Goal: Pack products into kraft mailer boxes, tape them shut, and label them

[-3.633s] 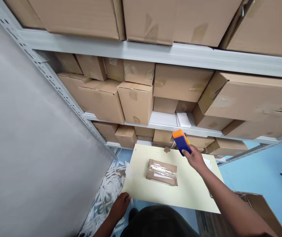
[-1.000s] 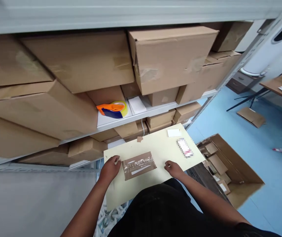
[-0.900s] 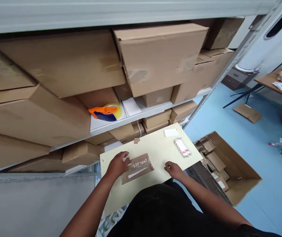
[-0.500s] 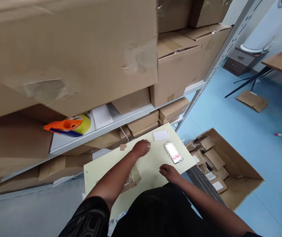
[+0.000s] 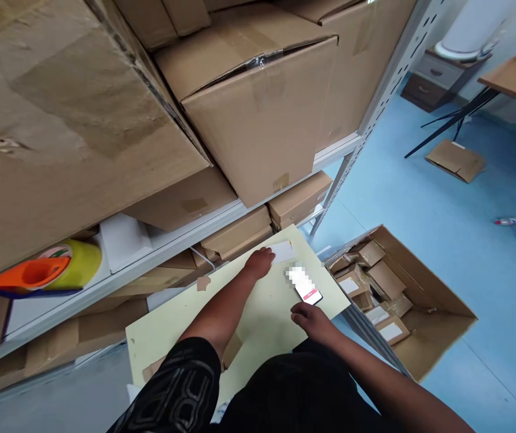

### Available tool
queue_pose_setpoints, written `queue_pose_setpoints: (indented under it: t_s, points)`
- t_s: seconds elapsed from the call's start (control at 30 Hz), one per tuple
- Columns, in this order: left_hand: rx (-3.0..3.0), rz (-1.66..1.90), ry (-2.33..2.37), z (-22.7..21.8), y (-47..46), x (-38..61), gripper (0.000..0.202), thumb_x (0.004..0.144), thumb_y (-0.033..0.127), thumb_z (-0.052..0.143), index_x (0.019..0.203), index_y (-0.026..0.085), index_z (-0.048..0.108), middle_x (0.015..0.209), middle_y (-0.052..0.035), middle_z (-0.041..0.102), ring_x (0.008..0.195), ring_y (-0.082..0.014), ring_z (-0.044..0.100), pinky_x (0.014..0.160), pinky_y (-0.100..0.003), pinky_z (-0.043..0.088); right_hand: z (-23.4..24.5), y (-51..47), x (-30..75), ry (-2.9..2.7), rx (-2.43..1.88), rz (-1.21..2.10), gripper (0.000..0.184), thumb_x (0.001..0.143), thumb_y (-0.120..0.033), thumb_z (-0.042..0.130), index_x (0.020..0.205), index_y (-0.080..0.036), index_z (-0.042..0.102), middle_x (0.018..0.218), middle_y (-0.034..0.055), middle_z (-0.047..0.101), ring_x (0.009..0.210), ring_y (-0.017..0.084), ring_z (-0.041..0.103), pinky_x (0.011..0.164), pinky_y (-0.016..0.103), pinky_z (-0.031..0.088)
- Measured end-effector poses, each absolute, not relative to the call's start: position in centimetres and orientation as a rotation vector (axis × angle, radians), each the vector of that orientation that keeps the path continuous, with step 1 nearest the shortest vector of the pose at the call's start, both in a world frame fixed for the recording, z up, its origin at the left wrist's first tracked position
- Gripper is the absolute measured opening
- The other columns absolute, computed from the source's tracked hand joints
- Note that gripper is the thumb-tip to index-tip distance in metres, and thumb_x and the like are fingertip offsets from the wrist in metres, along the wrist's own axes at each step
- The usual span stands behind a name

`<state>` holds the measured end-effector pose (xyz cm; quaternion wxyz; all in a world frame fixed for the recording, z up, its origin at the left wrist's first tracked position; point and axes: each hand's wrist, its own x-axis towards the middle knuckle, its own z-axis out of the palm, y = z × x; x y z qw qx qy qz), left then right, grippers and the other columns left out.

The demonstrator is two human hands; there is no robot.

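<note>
My left hand (image 5: 260, 263) reaches across a pale yellow board (image 5: 276, 304) on my lap. Its bent fingers press on the left end of a small white label (image 5: 284, 252) at the board's far edge. My right hand (image 5: 311, 317) rests on the board's near right edge, fingers loosely apart and holding nothing. It sits just below a phone (image 5: 305, 286) lying on the board. A brown packet wrapped in clear tape (image 5: 231, 349) lies on the board, mostly hidden under my left arm. An orange and blue tape dispenser (image 5: 32, 276) with a yellow roll sits on the shelf at the left.
A grey metal shelf (image 5: 222, 218) stacked with large cardboard cartons (image 5: 258, 114) stands close in front. An open carton (image 5: 424, 313) holding several small packets lies on the blue floor to the right. A flat piece of cardboard (image 5: 455, 160) and a desk corner (image 5: 515, 75) are farther right.
My left hand left the taped packet and moved forward and right to the white label. My view swung right and down. The right hand stayed on the board's edge.
</note>
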<state>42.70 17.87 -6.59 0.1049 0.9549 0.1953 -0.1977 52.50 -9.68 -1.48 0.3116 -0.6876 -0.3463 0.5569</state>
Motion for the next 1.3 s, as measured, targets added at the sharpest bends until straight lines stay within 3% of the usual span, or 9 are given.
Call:
queue_pose_setpoints:
  t_s: [0.33,0.8,0.97,1.17,1.3]
  points:
    - [2.861,-0.61,0.504,-6.5,18.2,42.4,0.027,0.086,0.0,0.051,0.099,0.012,0.07,0.106,-0.0155,0.068,0.107,-0.0285,0.063,0.09,-0.04,0.048,-1.6,-8.6,52.7,-0.787,-1.781,1.514,0.025,0.086,-0.041,0.058,0.095,-0.02,0.068,0.089,0.0046,0.071,0.082,0.02,0.063,0.073,0.031,0.046]
    - [2.854,-0.441,0.424,-6.0,18.1,41.6,0.028,0.095,0.006,0.048,0.111,0.017,0.068,0.107,-0.0134,0.066,0.103,-0.0267,0.061,0.093,-0.041,0.043,-2.4,-7.8,52.5,-0.784,-1.82,1.52,0.024,0.087,-0.04,0.058,0.095,-0.02,0.068,0.088,0.0042,0.071,0.08,0.02,0.064,0.071,0.03,0.046]
    - [2.85,-0.416,0.442,-6.3,17.9,41.6,0.027,0.096,0.006,0.045,0.102,0.016,0.07,0.105,-0.0148,0.065,0.104,-0.0279,0.059,0.093,-0.043,0.042,-2.4,-7.7,52.4,-0.781,-1.82,1.516,0.024,0.086,-0.04,0.057,0.095,-0.02,0.069,0.087,0.0037,0.071,0.079,0.019,0.063,0.071,0.029,0.045]
    - [2.791,-0.414,0.623,-6.5,17.9,41.3,0.015,0.097,0.021,0.057,0.102,0.018,0.07,0.108,-0.0121,0.066,0.11,-0.0279,0.057,0.096,-0.041,0.045,-2.8,-7.4,52.4,-0.779,-1.832,1.536,0.024,0.087,-0.04,0.058,0.096,-0.02,0.069,0.088,0.004,0.071,0.08,0.019,0.063,0.07,0.029,0.045]
    - [2.694,-0.372,0.75,-6.5,17.5,40.8,0.03,0.102,0.038,0.051,0.095,0.018,0.072,0.108,-0.0114,0.067,0.108,-0.0263,0.06,0.095,-0.038,0.048,-3.1,-7.2,52.5,-0.796,-1.83,1.531,0.024,0.087,-0.039,0.058,0.097,-0.02,0.07,0.088,0.0045,0.072,0.082,0.02,0.064,0.072,0.03,0.046]
